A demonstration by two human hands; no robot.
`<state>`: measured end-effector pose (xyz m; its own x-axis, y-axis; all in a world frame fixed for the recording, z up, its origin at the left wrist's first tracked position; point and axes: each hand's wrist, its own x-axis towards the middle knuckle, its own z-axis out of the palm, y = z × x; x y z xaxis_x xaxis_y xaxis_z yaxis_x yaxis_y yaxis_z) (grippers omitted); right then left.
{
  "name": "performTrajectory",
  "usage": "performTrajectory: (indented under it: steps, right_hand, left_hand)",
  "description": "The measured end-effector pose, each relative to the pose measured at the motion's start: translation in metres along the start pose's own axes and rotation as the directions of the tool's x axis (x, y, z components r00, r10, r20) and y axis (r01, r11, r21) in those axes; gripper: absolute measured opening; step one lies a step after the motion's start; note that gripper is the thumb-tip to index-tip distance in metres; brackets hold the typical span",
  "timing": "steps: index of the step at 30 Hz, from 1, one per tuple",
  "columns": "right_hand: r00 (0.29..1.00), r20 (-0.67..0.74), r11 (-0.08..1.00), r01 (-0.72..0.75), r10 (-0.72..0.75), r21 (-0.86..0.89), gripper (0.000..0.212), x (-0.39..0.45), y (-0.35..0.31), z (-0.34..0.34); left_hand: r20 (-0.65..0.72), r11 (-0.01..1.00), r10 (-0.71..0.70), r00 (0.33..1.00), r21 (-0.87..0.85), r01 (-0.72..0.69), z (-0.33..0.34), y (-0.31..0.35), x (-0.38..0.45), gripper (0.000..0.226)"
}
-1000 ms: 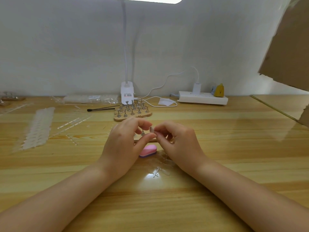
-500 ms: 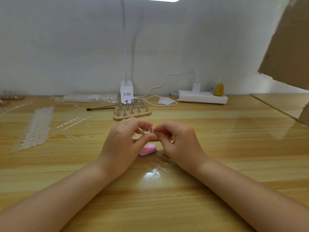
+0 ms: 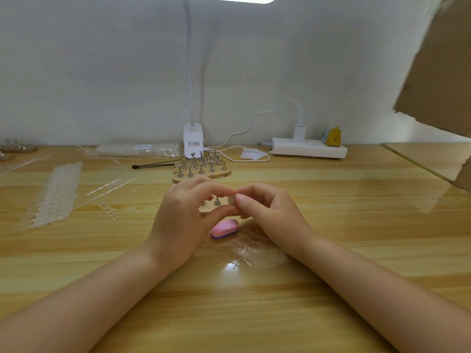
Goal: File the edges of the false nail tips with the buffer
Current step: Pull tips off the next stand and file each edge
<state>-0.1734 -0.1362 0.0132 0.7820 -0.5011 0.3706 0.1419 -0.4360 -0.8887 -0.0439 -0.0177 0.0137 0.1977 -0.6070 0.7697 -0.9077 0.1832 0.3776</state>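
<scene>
I see both hands meet at table centre. My left hand (image 3: 178, 220) and right hand (image 3: 270, 215) pinch a small clear nail tip (image 3: 231, 200) between thumb and forefinger tips; which hand bears it I can't tell, too small. Both sets of fingers are curled, closed on the tip. A small wooden stand (image 3: 216, 208) sits just behind and under the pinch.

The buffer (image 3: 224, 228), pink top over a purple layer, lies flat on the table (image 3: 356, 225) at 6 o'clock from the pinch, just below the left thumb, untouched. Its long axis runs roughly 8 to 2 o'clock. It sits between the hands, near both; left thumb looks a shade nearer.

My judgement: filing not begun; one hand must let go and drop toward 6 o'clock to lift the buffer.

A larger stand (image 3: 201, 169) is at 12 o'clock.
</scene>
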Motion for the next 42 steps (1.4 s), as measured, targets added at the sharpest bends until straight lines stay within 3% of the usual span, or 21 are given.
performTrajectory:
  steps: [11, 20, 28, 31, 36, 42]
  right_hand:
    - [0.997, 0.005, 0.996, -0.077, 0.077, 0.047, 0.003, 0.001, 0.002, -0.003]
    - [0.994, 0.0, 0.993, -0.105, 0.105, 0.061, 0.007, 0.0, -0.001, -0.005]
    - [0.999, -0.002, 0.982, 0.052, -0.053, -0.183, 0.016, -0.001, 0.002, -0.002]
    - [0.992, 0.012, 0.953, 0.121, -0.123, -0.278, 0.006, -0.003, 0.002, -0.001]
    - [0.98, -0.142, 0.937, 0.086, -0.142, -0.339, 0.004, 0.0, 0.003, -0.004]
    - [0.944, -0.329, 0.91, -0.144, 0.01, -0.388, 0.015, 0.01, 0.013, -0.019]
  left_hand:
    - [0.029, 0.993, 0.054, 0.998, 0.107, -0.057, 0.0, -0.003, -0.002, 0.036]
    - [0.019, 0.992, 0.014, 1.0, 0.126, -0.016, 0.001, -0.001, -0.003, 0.032]
    - [0.003, 0.995, -0.077, 0.997, 0.065, 0.076, -0.002, 0.001, -0.001, 0.032]
    - [0.029, 0.995, -0.062, 0.998, 0.085, 0.059, -0.001, 0.003, -0.001, 0.033]
    - [0.056, 0.993, -0.063, 0.996, 0.101, 0.057, 0.001, 0.006, -0.002, 0.039]
    - [0.228, 0.968, -0.099, 0.969, 0.248, 0.04, 0.001, 0.006, -0.006, 0.023]
